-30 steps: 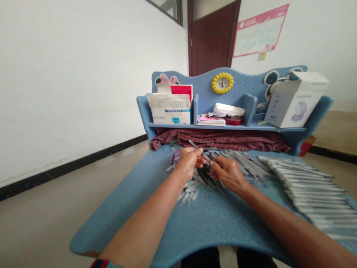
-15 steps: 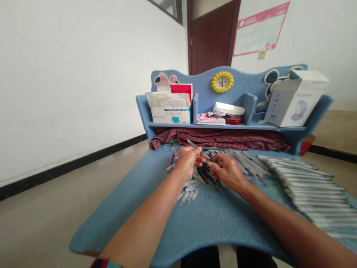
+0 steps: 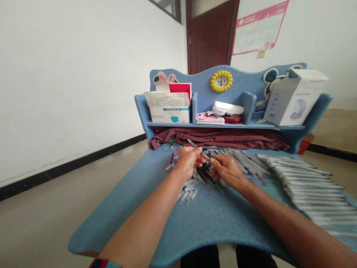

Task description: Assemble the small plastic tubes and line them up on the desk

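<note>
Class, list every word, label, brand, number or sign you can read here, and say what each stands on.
"一次性", "口罩", "50": open mask box; other characters too blurred.
White box: lettering too blurred.
Pink-bordered poster: lettering too blurred.
Yellow-rimmed dial: markings too small.
Held stick: no readable lettering.

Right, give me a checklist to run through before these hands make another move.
1. Left hand gripping the slim piece: ok, held between thumb and fingers.
2. Right hand gripping its near end: cannot tell; the fingertips are there, but the contact is too small to see.
3. Far tip not touching the checked cloth: cannot tell; they overlap in this view.
4. Short pale pieces in an orderly line: not ok, bunched loosely on the blue desk.
5. Row of pen-like pieces at the right lying roughly side by side: ok.
</note>
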A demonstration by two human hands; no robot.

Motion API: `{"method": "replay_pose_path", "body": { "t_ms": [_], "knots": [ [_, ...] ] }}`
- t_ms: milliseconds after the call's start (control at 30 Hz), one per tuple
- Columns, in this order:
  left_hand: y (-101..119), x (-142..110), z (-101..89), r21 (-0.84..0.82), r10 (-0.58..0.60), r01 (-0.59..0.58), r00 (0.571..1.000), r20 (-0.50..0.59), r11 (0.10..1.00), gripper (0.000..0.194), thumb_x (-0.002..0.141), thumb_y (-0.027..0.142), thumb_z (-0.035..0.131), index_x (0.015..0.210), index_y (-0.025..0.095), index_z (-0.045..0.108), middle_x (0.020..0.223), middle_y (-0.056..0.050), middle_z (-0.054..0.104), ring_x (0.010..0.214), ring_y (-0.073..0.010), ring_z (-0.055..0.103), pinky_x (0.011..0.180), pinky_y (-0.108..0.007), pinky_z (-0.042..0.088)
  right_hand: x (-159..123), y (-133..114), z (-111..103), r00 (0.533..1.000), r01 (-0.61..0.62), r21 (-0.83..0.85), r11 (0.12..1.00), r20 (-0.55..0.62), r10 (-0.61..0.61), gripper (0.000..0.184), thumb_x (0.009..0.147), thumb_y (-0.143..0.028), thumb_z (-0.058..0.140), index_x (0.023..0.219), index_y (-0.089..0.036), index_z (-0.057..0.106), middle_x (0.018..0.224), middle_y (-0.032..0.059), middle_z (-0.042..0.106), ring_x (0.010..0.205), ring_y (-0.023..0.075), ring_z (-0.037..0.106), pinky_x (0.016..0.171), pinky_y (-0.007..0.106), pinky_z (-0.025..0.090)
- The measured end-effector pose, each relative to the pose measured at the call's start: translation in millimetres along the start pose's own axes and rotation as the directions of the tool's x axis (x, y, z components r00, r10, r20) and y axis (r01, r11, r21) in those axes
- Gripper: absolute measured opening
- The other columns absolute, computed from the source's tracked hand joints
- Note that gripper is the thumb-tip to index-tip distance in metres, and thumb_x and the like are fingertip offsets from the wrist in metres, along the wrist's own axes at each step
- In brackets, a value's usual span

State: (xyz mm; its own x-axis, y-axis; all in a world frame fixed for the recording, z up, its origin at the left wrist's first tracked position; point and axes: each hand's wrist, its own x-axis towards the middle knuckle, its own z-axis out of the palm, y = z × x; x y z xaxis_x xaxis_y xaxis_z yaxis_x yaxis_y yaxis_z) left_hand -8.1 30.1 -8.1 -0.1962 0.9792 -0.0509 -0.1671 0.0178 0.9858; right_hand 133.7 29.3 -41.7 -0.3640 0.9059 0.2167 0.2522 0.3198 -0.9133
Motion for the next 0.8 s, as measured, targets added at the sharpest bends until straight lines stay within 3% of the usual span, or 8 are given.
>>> {"method": "replay_pose_path", "body": {
  "t_ms": [67, 200, 367, 500, 667, 800],
  "knots": [
    [-0.2, 0.3, 0.1, -0.001, -0.001, 0.001, 1.0, 0.0, 1.0, 0.016, 0.076, 0.016, 0.058, 0.062, 0.011, 0.052, 0.049, -0.002, 0.057, 0.036, -0.0085, 0.052, 0.033, -0.017, 0.036, -0.2, -0.1, -0.1, 0.999, -0.029, -0.013, 0.999, 0.028, 0.03, 0.034, 0.085, -0.046, 0.04, 0.07, -0.017, 0.051, 0.05, 0.0006, 0.057, 0.039, 0.0118, 0.053, 0.038, 0.022, 0.041],
    [-0.5, 0.8, -0.2, -0.003, -0.003, 0.003, 1.0, -0.003, 1.0, 0.015, 0.075, 0.017, 0.059, 0.063, 0.011, 0.053, 0.051, -0.003, 0.059, 0.037, -0.0087, 0.052, 0.034, -0.017, 0.036, 0.2, 0.2, 0.0, 1.0, -0.013, 0.059, 0.998, -0.002, 0.013, 0.025, 0.078, -0.043, 0.053, 0.079, -0.018, 0.05, 0.051, -0.002, 0.058, 0.042, 0.012, 0.055, 0.038, 0.021, 0.041],
    [-1.2, 1.1, -1.0, 0.0, 0.005, -0.005, 1.0, 0.007, 1.0, 0.016, 0.074, 0.018, 0.061, 0.063, 0.011, 0.053, 0.051, -0.003, 0.058, 0.037, -0.0088, 0.052, 0.034, -0.017, 0.036, 0.3, 0.3, 0.1, 0.997, -0.058, 0.022, 0.998, 0.05, 0.057, 0.033, 0.084, -0.046, 0.043, 0.071, -0.017, 0.051, 0.049, -0.0001, 0.058, 0.039, 0.0108, 0.054, 0.037, 0.02, 0.04],
    [-1.7, 1.3, -1.7, -0.003, 0.005, -0.005, 1.0, 0.022, 1.0, 0.015, 0.075, 0.018, 0.059, 0.064, 0.011, 0.053, 0.052, -0.003, 0.059, 0.038, -0.009, 0.053, 0.034, -0.017, 0.036, 0.0, -0.8, 0.5, 0.999, -0.029, 0.074, 0.997, 0.017, 0.027, 0.028, 0.079, -0.045, 0.052, 0.074, -0.018, 0.05, 0.048, -0.0026, 0.057, 0.038, 0.0103, 0.053, 0.036, 0.019, 0.04],
    [-1.2, -0.2, -0.8, 0.002, 0.002, -0.002, 1.0, 0.027, 1.0, 0.013, 0.075, 0.018, 0.059, 0.065, 0.012, 0.052, 0.051, -0.003, 0.059, 0.038, -0.0091, 0.052, 0.035, -0.017, 0.036, -0.7, -4.9, -0.9, 0.986, -0.162, 0.21, 0.964, 0.085, 0.147, 0.032, 0.083, -0.047, 0.046, 0.07, -0.017, 0.049, 0.046, -0.0001, 0.06, 0.034, 0.0099, 0.053, 0.035, 0.018, 0.041],
    [-0.6, -1.8, -0.2, 0.015, 0.011, -0.011, 0.999, 0.041, 1.0, 0.013, 0.076, 0.019, 0.058, 0.066, 0.012, 0.052, 0.051, -0.003, 0.059, 0.039, -0.0086, 0.052, 0.035, -0.017, 0.036, -1.2, -8.3, -1.8, 0.981, -0.188, 0.27, 0.944, 0.107, 0.165, 0.029, 0.082, -0.044, 0.051, 0.071, -0.017, 0.049, 0.047, -0.0002, 0.061, 0.034, 0.0094, 0.053, 0.035, 0.018, 0.041]
  ]
}}
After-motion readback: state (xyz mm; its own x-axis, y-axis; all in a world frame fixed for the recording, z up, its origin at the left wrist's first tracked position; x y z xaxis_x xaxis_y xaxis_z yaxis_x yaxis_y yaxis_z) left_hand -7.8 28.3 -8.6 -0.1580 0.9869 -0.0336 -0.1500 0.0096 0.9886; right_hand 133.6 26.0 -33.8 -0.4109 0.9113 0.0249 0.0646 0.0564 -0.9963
